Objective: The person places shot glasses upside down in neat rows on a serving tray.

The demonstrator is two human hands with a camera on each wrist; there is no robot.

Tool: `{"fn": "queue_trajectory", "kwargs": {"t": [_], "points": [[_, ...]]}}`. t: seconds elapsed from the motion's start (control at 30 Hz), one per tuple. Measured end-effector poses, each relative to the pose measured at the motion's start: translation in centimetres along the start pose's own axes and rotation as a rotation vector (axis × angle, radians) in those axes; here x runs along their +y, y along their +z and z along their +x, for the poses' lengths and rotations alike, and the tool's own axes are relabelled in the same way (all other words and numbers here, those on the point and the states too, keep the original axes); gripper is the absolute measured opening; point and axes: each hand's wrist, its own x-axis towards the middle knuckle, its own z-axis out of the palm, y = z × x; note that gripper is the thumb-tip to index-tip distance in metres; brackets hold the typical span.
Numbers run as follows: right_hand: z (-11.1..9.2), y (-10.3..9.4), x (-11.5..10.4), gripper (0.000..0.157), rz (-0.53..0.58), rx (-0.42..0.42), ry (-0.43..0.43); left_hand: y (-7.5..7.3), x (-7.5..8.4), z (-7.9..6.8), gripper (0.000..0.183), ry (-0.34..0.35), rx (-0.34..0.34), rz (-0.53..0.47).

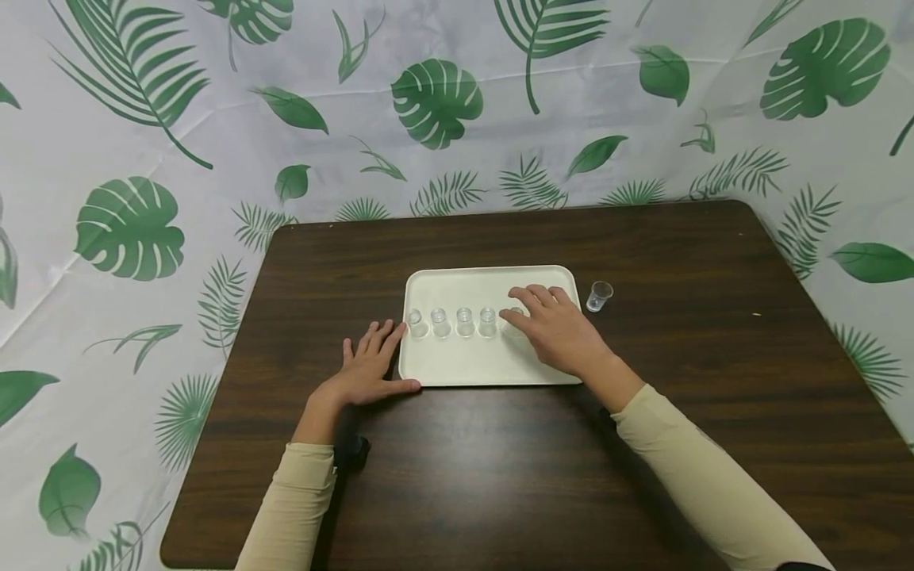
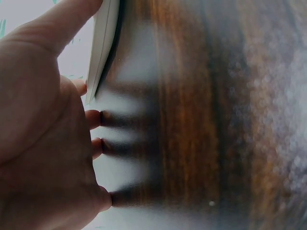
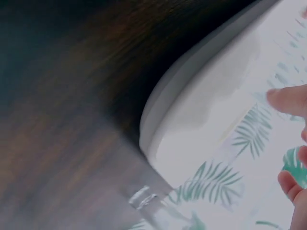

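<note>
Several small clear cups (image 1: 465, 322) stand in a row across a white rectangular tray (image 1: 493, 366). My right hand (image 1: 560, 333) hovers over the right part of the tray with fingers spread. Just below its thumb, the rightmost cup (image 1: 517, 315) of the row is partly hidden. In the right wrist view nothing shows between thumb and fingers. At the tray's lower left corner rests my left hand (image 1: 364, 373), its thumb along the near rim and its fingers by the left side, fingertips on the table.
Another clear cup (image 1: 599, 296) stands on the dark wooden table (image 1: 485, 476), just right of the tray. It also appears, blurred, in the right wrist view. A white cloth (image 1: 321, 159) printed with green leaves hangs behind the table and down its sides.
</note>
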Motion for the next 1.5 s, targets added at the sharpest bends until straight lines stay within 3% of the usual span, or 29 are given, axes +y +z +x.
{"fn": "queue_trajectory", "kwargs": {"t": [0.13,0.27,0.47,0.6,0.7,0.97,1.1,1.5], "points": [[-0.8,-0.6,0.7,0.044,0.090,0.073,0.105,0.2,0.0,0.1,0.111,0.005,-0.001,0.008],[-1.9,-1.0,1.9,0.042,0.198,0.207,0.238,0.3,0.0,0.1,0.111,0.006,-0.001,0.013],[-3.7,-1.2,4.3,0.052,0.367,0.391,0.551,0.1,0.1,0.1,0.111,0.003,0.001,0.007],[-5.2,-0.7,5.6,0.059,0.515,0.375,0.786,-0.2,0.2,0.0,0.111,0.003,-0.001,0.004],[-6.1,0.1,6.2,0.064,0.607,0.308,0.887,-0.3,0.2,0.0,0.110,0.005,-0.002,0.004],[-7.2,1.9,6.8,0.068,0.781,0.142,0.976,-0.3,0.3,-0.2,0.110,0.017,0.004,-0.003],[-7.2,2.4,7.0,0.061,0.831,0.128,0.975,-0.4,0.5,-0.2,0.110,0.022,0.008,-0.004],[-7.8,3.8,7.5,0.041,0.807,0.125,0.972,-0.9,1.0,-0.4,0.109,0.016,0.002,0.001]]}}
